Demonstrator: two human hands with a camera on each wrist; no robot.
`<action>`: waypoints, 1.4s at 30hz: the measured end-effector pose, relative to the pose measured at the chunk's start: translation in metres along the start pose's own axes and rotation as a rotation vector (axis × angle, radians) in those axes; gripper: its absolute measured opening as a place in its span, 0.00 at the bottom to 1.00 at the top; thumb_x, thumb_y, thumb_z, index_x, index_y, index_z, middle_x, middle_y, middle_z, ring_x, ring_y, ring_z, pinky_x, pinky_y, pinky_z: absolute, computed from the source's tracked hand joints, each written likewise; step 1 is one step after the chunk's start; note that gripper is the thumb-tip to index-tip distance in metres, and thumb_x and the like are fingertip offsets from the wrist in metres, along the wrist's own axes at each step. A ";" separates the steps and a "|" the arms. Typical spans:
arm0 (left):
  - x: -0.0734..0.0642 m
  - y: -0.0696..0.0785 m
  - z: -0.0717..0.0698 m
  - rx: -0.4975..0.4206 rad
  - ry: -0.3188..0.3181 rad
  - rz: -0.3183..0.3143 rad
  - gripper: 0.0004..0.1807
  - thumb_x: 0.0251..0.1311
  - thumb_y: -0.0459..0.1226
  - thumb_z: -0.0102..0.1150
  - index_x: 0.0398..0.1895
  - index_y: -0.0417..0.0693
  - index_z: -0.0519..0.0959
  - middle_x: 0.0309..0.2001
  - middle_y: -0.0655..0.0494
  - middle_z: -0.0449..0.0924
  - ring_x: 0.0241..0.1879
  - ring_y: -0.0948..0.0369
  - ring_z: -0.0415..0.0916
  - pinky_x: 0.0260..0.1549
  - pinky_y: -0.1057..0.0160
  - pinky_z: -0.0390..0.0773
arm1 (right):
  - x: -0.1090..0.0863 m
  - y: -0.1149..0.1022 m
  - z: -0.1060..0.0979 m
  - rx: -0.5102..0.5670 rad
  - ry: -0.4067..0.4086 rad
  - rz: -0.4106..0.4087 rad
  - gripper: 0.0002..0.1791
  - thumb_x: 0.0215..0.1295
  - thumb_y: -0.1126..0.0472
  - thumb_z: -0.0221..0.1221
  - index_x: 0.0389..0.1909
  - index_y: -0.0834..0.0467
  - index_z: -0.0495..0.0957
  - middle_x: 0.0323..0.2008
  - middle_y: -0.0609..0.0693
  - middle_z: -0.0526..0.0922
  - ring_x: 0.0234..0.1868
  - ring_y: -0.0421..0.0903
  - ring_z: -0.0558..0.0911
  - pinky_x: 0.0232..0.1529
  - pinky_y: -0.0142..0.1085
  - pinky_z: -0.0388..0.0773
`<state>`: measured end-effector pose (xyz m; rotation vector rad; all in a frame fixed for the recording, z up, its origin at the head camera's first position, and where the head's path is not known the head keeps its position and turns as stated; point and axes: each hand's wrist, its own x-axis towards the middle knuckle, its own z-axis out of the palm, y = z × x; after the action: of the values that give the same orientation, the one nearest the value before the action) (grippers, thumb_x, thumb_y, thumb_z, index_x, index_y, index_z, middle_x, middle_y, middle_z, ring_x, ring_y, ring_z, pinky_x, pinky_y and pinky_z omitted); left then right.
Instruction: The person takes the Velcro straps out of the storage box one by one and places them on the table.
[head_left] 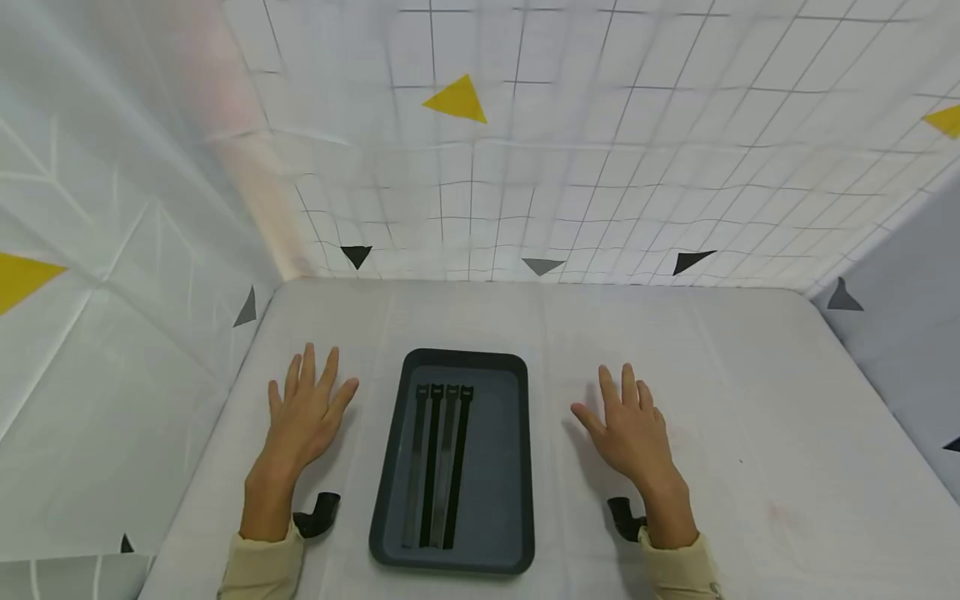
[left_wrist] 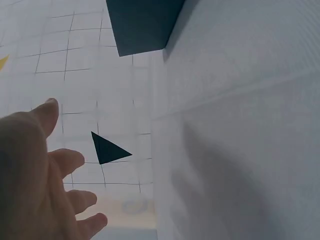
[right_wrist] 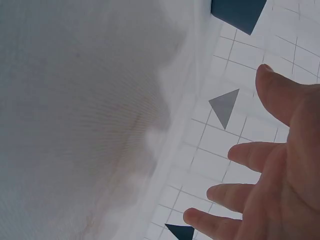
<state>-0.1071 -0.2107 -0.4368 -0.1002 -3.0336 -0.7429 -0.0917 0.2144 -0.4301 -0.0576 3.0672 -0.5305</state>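
A dark grey rectangular tray [head_left: 495, 467] lies on the white-covered table between my hands. Several long black straps with slotted heads, which look like hook-and-loop cable ties [head_left: 431, 467], lie side by side lengthwise in its left half. To the left of the tray, my left hand [head_left: 300, 425] is spread with fingers extended and holds nothing. On the other side, my right hand [head_left: 636, 437] is likewise spread and holds nothing. Both wrist views show the hands apart from the tray, with shadows falling on the table cover. A dark corner of the tray appears at the top of each.
Black curved pieces [head_left: 318, 515] sit by both wrists. A white sheet with a grid pattern [head_left: 585, 200] rises behind the table's far edge, bearing yellow, grey and black triangles. Pale sheets [head_left: 135, 350] stand at the left and right sides.
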 end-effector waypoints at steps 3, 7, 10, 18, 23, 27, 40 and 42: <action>0.000 0.000 0.002 -0.026 0.031 0.036 0.41 0.75 0.58 0.38 0.77 0.36 0.52 0.75 0.30 0.42 0.74 0.35 0.37 0.63 0.28 0.36 | -0.001 -0.001 0.000 0.010 -0.006 -0.001 0.43 0.72 0.42 0.54 0.75 0.67 0.53 0.73 0.75 0.46 0.70 0.75 0.51 0.61 0.71 0.55; 0.000 0.002 0.004 -0.163 0.067 0.092 0.38 0.75 0.52 0.46 0.76 0.35 0.55 0.73 0.32 0.53 0.72 0.36 0.47 0.66 0.33 0.47 | -0.001 -0.002 0.000 0.029 -0.002 -0.017 0.41 0.72 0.44 0.55 0.75 0.66 0.55 0.72 0.76 0.47 0.69 0.75 0.54 0.59 0.71 0.58; 0.001 0.006 0.006 -0.338 0.061 0.112 0.37 0.73 0.50 0.51 0.77 0.40 0.56 0.70 0.37 0.62 0.68 0.40 0.60 0.63 0.39 0.62 | 0.002 -0.002 -0.001 0.060 0.026 -0.045 0.38 0.72 0.49 0.57 0.74 0.64 0.58 0.71 0.76 0.52 0.67 0.75 0.58 0.58 0.70 0.62; -0.001 0.017 0.008 -0.609 -0.001 0.052 0.36 0.70 0.47 0.58 0.77 0.48 0.58 0.65 0.39 0.70 0.54 0.45 0.77 0.40 0.55 0.84 | 0.007 -0.004 -0.004 0.142 0.144 -0.138 0.34 0.69 0.56 0.62 0.70 0.66 0.64 0.66 0.73 0.64 0.62 0.72 0.68 0.58 0.66 0.66; 0.000 0.022 0.009 -0.679 -0.081 0.027 0.39 0.69 0.46 0.60 0.77 0.46 0.56 0.66 0.36 0.67 0.57 0.43 0.74 0.38 0.57 0.84 | 0.007 -0.006 -0.005 0.175 0.201 -0.161 0.33 0.67 0.59 0.63 0.69 0.68 0.66 0.64 0.71 0.68 0.62 0.69 0.70 0.58 0.63 0.68; 0.001 0.026 0.012 -0.695 -0.170 0.024 0.41 0.68 0.45 0.61 0.78 0.45 0.54 0.68 0.36 0.64 0.59 0.43 0.73 0.40 0.55 0.84 | 0.007 -0.007 -0.006 0.208 0.247 -0.179 0.32 0.66 0.60 0.65 0.67 0.68 0.68 0.63 0.69 0.70 0.62 0.66 0.72 0.58 0.61 0.69; 0.002 0.035 0.025 -0.683 -0.269 0.017 0.41 0.67 0.43 0.63 0.78 0.48 0.55 0.72 0.40 0.59 0.58 0.43 0.73 0.34 0.56 0.84 | 0.006 -0.020 -0.007 0.347 0.433 -0.233 0.25 0.60 0.66 0.69 0.59 0.66 0.77 0.47 0.64 0.80 0.41 0.60 0.84 0.39 0.54 0.82; 0.002 0.036 0.025 -0.678 -0.276 0.027 0.41 0.66 0.42 0.63 0.78 0.48 0.55 0.72 0.40 0.59 0.57 0.43 0.74 0.33 0.56 0.83 | 0.005 -0.022 -0.007 0.367 0.446 -0.232 0.24 0.59 0.67 0.69 0.57 0.66 0.78 0.44 0.63 0.80 0.40 0.59 0.84 0.39 0.53 0.83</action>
<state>-0.1065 -0.1667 -0.4426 -0.2658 -2.8434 -1.8514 -0.0962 0.1959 -0.4167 -0.3309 3.3334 -1.2694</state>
